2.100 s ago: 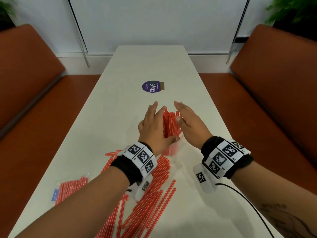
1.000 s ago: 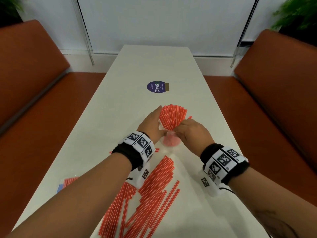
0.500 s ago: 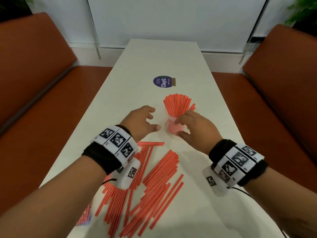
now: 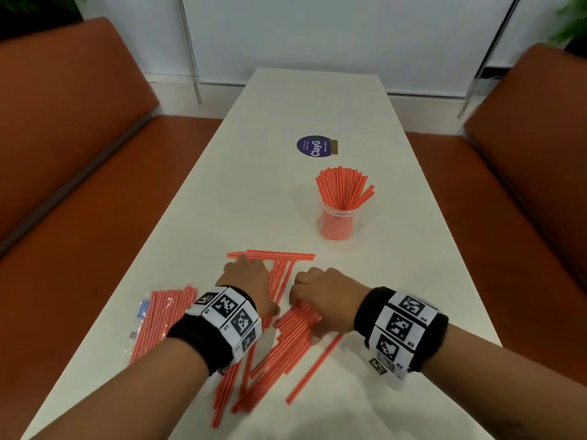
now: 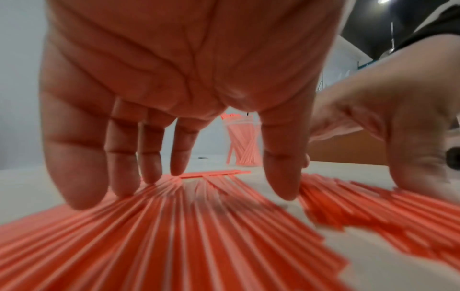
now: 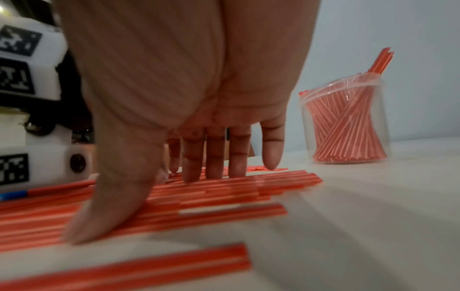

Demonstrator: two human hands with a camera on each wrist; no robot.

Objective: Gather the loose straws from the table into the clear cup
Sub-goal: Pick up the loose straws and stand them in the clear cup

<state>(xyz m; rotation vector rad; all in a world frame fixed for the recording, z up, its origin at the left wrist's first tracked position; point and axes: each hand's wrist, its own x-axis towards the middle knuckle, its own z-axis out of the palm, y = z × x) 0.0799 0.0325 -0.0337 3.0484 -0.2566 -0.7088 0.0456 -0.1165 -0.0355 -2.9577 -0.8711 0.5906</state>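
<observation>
I am looking down at the white table (image 4: 260, 173) and seeing that my two hands are not at the clear cup (image 4: 335, 224) any more. A moment ago they were both around it, tucking a bunch of straws in. Now the cup is standing alone, farther up the table, well apart from my hands, with its red straws fanning out of the top.

My left hand (image 4: 246, 281) is coming down on the loose straws (image 4: 279, 341) close to me, with its fingers spread and the tips touching them. My right hand (image 4: 324, 296) is just beside it, fingers straight and close together, pressing on the next bunch. Neither hand is pinching anything yet.

I think one load is done and I am starting the next. Lots of straws are still lying on the table, so I am far from finished. A packet of straws (image 4: 158, 319) is lying off to the left.
</observation>
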